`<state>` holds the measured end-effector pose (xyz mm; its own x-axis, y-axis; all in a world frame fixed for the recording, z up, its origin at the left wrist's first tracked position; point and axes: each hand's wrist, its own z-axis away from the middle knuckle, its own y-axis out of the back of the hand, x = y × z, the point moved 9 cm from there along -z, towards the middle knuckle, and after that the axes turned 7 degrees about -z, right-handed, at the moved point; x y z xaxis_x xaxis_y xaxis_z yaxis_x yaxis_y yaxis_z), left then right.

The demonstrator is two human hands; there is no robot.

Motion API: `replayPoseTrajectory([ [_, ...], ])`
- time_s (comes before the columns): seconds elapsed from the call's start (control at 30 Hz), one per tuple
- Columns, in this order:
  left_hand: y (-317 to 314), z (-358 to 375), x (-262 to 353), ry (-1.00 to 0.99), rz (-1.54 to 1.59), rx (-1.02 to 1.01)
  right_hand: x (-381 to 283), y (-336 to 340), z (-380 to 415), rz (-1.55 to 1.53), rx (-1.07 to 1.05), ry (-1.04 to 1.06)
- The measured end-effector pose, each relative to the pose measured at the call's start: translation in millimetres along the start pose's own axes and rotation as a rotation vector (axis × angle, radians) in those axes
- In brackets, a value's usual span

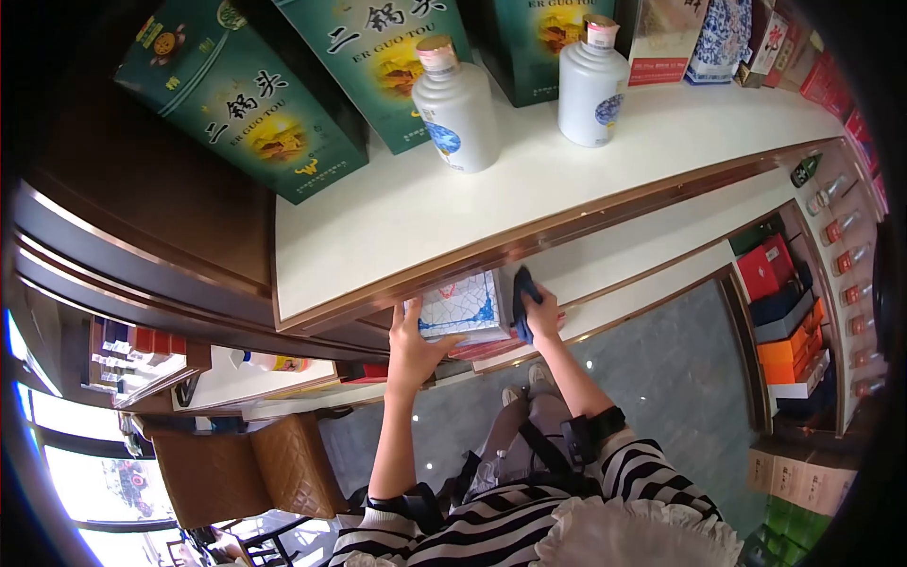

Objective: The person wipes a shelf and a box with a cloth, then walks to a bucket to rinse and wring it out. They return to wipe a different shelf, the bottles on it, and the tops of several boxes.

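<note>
A person in a striped top leans over a stepped shop display, steadying a white box with a blue crackle pattern point(460, 307) on a lower shelf point(605, 302) while wiping beside it. The left hand point(413, 350) is open, fingers spread against the near edge and left side of the box, thumb on its top. The right hand point(540, 317) is closed around a dark blue cloth point(522, 300), which sits just right of the box, touching or nearly touching its side. Done well, the job seems to call for a firm left-hand hold so the box does not slide, with the cloth kept flat in short strokes along the box and shelf. Above the hands, on the upper shelf point(397, 227), stand two white bottles point(457, 106) and green cartons point(246, 94), well clear of both hands.
</note>
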<state>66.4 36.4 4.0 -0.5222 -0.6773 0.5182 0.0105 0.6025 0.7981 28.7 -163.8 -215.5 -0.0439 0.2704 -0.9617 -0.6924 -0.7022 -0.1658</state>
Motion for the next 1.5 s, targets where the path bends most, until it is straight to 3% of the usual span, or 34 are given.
replayPoseTrajectory([
  [0.13,2,-1,4,-0.046,-0.007,0.04,-142,-39,36,-0.278,-0.15,0.332],
  [0.2,2,1,4,-0.041,0.003,0.035,-174,-47,48,-0.045,-0.177,0.443],
  [0.4,-1,-1,3,-0.011,-0.002,-0.023,-38,-25,14,0.083,-0.054,0.397],
  [0.47,-2,0,1,0.011,-0.022,-0.025,40,-13,6,0.135,-0.128,-0.03],
  [0.57,-3,0,3,-0.002,0.08,-0.028,57,-4,1,0.157,-0.147,-0.018],
  [0.67,-4,2,-1,-0.004,-0.002,-0.017,-1,6,4,-0.103,0.04,-0.018],
  [0.77,-5,1,2,-0.02,0.007,-0.023,-82,-20,16,-0.362,-0.068,0.057],
  [0.87,-4,0,6,-0.027,-0.056,-0.023,-135,-44,35,-0.207,-0.151,0.364],
  [0.93,-6,0,4,0.006,-0.025,-0.048,-112,-44,27,-0.271,-0.128,0.271],
  [1.0,4,-2,16,-0.095,-0.017,0.06,-72,-42,15,-0.339,-0.11,0.187],
  [1.07,3,-3,16,-0.082,-0.018,0.046,-11,-29,4,-0.061,-0.058,0.098],
  [1.17,1,-1,14,-0.077,-0.028,0.033,46,-17,1,0.014,-0.104,0.007],
  [1.2,0,0,12,-0.077,-0.032,0.041,43,-11,2,0.013,-0.099,0.009],
  [1.27,-4,2,7,-0.058,-0.017,0.006,43,-2,5,0.314,-0.123,-0.045],
  [1.33,-6,1,5,-0.039,-0.006,-0.024,31,2,2,0.324,-0.08,-0.041],
  [1.4,-3,0,13,-0.08,-0.056,-0.016,5,8,-1,0.013,0.047,-0.021],
  [1.5,-7,1,6,-0.012,-0.027,-0.041,-110,-22,20,-0.162,-0.135,0.197],
])
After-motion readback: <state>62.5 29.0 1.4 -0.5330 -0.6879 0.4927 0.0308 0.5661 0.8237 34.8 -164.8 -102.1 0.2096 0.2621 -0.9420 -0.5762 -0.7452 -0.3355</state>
